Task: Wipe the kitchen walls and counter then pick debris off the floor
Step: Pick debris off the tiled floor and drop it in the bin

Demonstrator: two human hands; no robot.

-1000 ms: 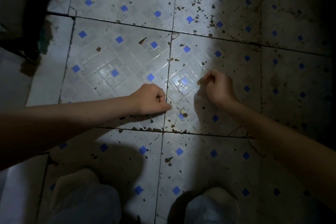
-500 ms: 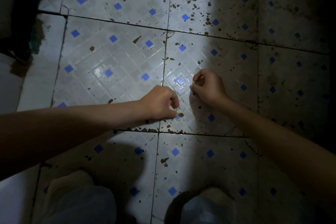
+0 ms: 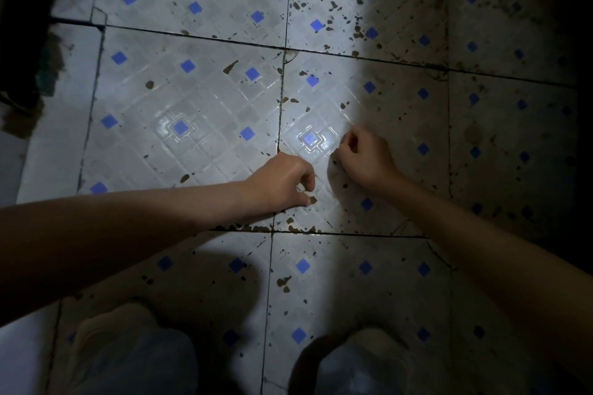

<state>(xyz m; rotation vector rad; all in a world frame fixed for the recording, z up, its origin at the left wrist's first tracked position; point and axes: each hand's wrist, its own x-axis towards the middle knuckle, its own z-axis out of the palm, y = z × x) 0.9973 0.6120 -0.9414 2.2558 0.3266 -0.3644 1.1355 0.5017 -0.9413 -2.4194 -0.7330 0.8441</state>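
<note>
- Since the brown flakes (image 3: 313,200) on the tiled floor (image 3: 192,99) look thin, light and brittle, pinch each by its edge.
- Left hand (image 3: 282,181) seems to pinch one; right hand (image 3: 365,159) is curled, contents unclear.

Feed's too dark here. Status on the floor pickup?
Both hands low over the tiled floor, left hand and right hand curled, contents unclear. Brown debris scattered widely. Nothing blocking.

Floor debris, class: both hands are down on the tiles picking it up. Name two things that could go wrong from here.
1. The floor is lit only in one patch; brown flecks in the dark right side may be missed.
2. The left hand and right hand have curled fingers; small bits gathered there could drop.
</note>
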